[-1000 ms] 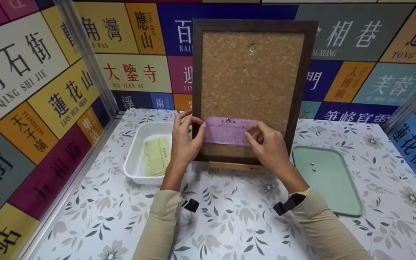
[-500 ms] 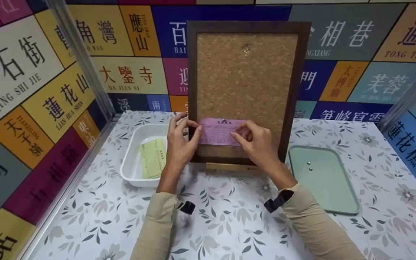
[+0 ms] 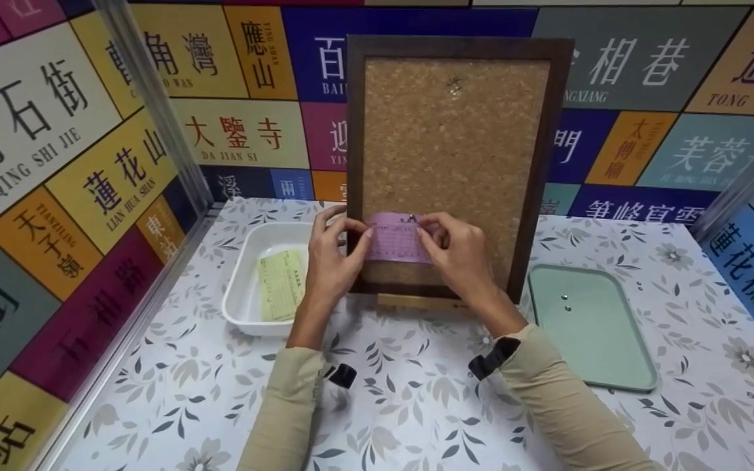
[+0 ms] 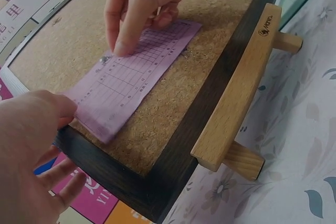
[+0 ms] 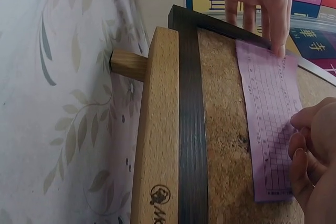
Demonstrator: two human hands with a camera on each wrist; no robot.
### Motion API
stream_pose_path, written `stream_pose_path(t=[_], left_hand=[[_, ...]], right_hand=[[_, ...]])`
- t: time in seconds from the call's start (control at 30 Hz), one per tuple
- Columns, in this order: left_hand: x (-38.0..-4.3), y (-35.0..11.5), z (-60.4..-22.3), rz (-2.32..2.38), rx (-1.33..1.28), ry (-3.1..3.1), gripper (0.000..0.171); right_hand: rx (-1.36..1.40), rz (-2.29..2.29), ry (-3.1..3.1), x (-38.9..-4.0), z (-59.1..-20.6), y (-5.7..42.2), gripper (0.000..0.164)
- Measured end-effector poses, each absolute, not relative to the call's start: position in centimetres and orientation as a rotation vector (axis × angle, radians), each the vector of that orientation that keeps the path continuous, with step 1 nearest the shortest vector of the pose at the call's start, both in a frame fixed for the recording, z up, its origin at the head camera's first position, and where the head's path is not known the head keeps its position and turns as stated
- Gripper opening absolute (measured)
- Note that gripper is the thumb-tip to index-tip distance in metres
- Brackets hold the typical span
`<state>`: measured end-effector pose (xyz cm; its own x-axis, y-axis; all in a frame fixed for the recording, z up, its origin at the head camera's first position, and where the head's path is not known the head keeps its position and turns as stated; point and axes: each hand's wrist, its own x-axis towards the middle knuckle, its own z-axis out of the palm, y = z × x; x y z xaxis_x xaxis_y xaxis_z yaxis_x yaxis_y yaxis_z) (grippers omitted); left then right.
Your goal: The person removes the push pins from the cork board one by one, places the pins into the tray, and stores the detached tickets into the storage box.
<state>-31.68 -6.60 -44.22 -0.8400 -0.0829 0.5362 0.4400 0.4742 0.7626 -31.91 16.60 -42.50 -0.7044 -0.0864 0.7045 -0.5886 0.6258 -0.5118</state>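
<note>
A pink printed paper slip (image 3: 393,243) lies across the lower part of a dark-framed cork board (image 3: 442,163). Near its top edge is a small shiny metal pin (image 3: 412,217). My left hand (image 3: 332,252) pinches the slip's left end at the frame, its other fingers reaching past the frame edge (image 4: 68,182). My right hand (image 3: 462,252) is over the slip's right half. Its thumb and forefinger tips come together near the pin, the other fingers curled; whether they grip anything is hidden. The slip's far end shows beyond this hand in the right wrist view.
The board leans on a wooden stand (image 4: 239,93). On the left, a white tub (image 3: 239,307) holds yellow-green slips (image 3: 282,284). A green tray (image 3: 603,340) with two small metal pins (image 3: 567,303) lies on the right. A patterned wall stands behind.
My right hand has moved left along the slip, from its right end to near the pin. My left hand stays at the left end, and the slip stays on the board.
</note>
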Motion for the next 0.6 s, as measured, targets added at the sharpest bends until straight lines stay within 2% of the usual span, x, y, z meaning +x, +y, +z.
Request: stream_pose_path(t=[0.6], left_hand=[[-31.6,-6.7,-44.3,-1.354,-0.306,-2.237,0.015]], right_hand=[[0.495,0.996,-2.133,-32.4,-42.3,15.0,0.010]])
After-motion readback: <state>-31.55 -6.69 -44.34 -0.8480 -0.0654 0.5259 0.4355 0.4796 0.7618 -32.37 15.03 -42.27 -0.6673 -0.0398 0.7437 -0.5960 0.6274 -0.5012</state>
